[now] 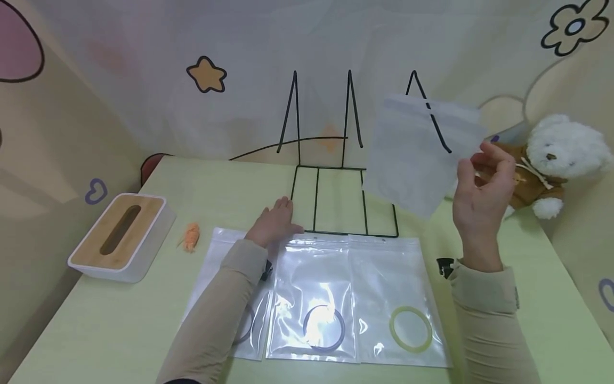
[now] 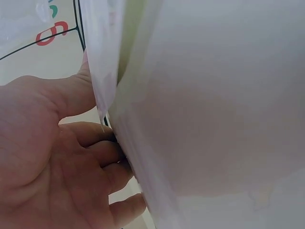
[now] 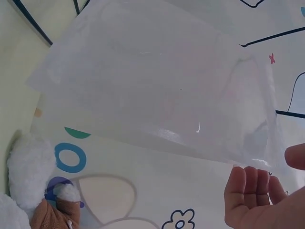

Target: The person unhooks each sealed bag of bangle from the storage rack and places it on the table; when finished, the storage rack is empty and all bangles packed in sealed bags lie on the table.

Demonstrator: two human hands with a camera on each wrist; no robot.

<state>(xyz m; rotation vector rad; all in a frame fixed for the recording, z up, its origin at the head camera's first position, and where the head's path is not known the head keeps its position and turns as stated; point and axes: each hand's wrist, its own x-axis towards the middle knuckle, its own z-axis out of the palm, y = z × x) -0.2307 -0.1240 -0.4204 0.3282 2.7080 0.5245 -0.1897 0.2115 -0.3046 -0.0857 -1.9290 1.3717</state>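
Hanging bag [image 1: 412, 165]: at 2 o'clock in the head view, on the right hook [image 1: 442, 137] of the rack [image 1: 315, 205]. Thin cloudy plastic, limp, skewed; black prong showing across its face. Contents: none made out.

Right hand [image 1: 484, 197]: just beside that bag, at its 3 o'clock edge. Thumb well parted from bent fingers; no grip seen. Fingertip contact: cannot tell.

Left hand [image 1: 274, 223]: over the upper edges of the left bag [image 1: 216, 256] and middle bag [image 1: 312, 277]. Fingers extended, thumb out sideways; fingertips partly behind plastic in the left wrist view. Firm pinch: not shown.

Risks, as judged:
– Hanging bag swinging or creeping off its prong. Cause: a sideways brush from the right hand, the plastic being so light.
– Tearing where the hook passes through. Cause: a tug on thin film.
– Neighbouring bags dragged askew. Cause: slick sides lying against each other under the left hand.
– Rack pulled or tipped. Cause: a bag catching its slender front wire.

Materials and shapes:
– Rack: black wire, flat ladder-like base, three peaked uprights.
– Left bag, 7 o'clock; middle bag, 6; right bag [image 1: 384, 277], 5. Glossy, creased, rectangular.
– Rings inside, slim and round: dark ring [image 1: 251, 325], purple ring [image 1: 343, 329], yellow ring [image 1: 392, 328].
– Bear [image 1: 537, 181], 3 o'clock: white plush, brown garment.
– Box [image 1: 151, 240], 9 o'clock: white sides, wood-look slotted lid.
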